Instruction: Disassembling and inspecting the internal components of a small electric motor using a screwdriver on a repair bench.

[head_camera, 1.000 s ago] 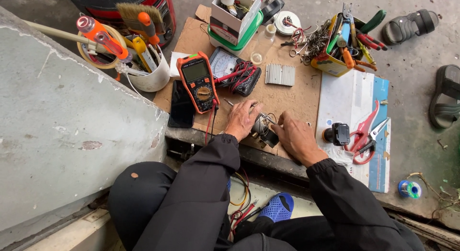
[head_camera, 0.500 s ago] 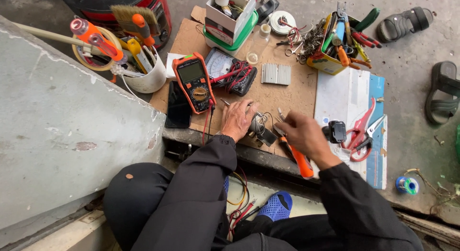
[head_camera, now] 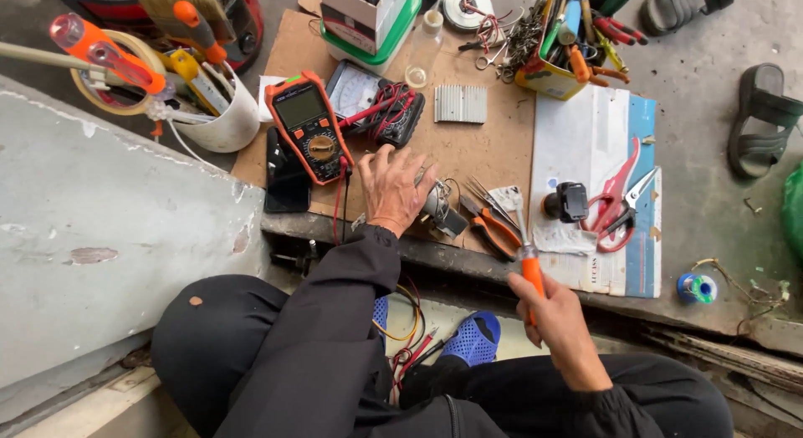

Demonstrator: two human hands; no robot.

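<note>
Seemingly, a small motor (head_camera: 442, 210) at mid-frame on the bench (head_camera: 493, 153) is pinned under the spread left hand (head_camera: 393, 191), while a screwdriver (head_camera: 527, 258) is gripped in the clenched right hand (head_camera: 556, 317), so its tip must be aligned next.

Left hand (head_camera: 395, 189) flat on small grey motor part (head_camera: 441, 210) on the cardboard board (head_camera: 493, 145). Right hand (head_camera: 554, 308) grips orange-handled screwdriver (head_camera: 527, 254), tip up near orange-grip pliers (head_camera: 489, 225). Orange multimeter (head_camera: 308, 126) just left of the left hand, red shears (head_camera: 615, 195) at right.
</note>
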